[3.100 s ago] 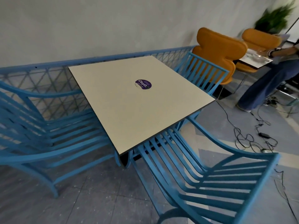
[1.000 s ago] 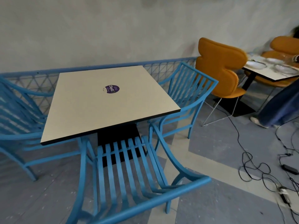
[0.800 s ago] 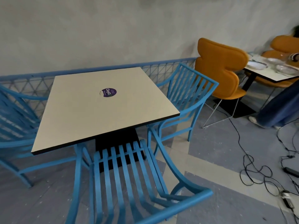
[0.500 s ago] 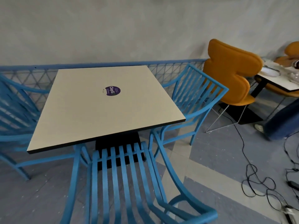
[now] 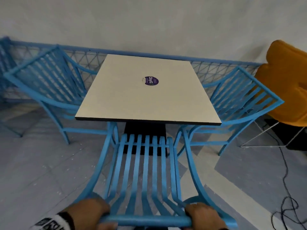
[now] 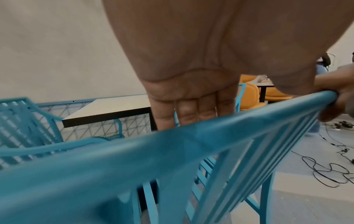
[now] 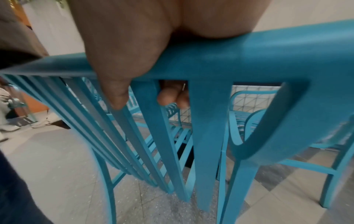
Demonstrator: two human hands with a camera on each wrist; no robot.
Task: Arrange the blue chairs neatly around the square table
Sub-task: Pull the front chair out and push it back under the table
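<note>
A square cream table (image 5: 146,97) with a purple sticker stands by the wall. The near blue chair (image 5: 144,171) faces it squarely, the front of its slatted seat at the table's front edge. My left hand (image 5: 89,209) grips the left part of its top rail (image 5: 146,219); my right hand (image 5: 202,214) grips the right part. In the right wrist view the thumb (image 7: 114,91) and fingertips (image 7: 172,97) wrap that rail. In the left wrist view my fingers (image 6: 191,112) drop behind the rail, tips hidden. A second blue chair (image 5: 49,83) is at the table's left, a third (image 5: 240,100) at its right.
A low blue mesh fence (image 5: 207,70) runs along the wall behind the table. An orange chair (image 5: 289,83) stands close behind the right blue chair. Black cables (image 5: 285,205) lie on the floor at the right. Grey floor lies open at the left.
No hand showed earlier; now both hands hold the near chair's top rail. The view has swung round behind that chair, which now lines up square with the table.
</note>
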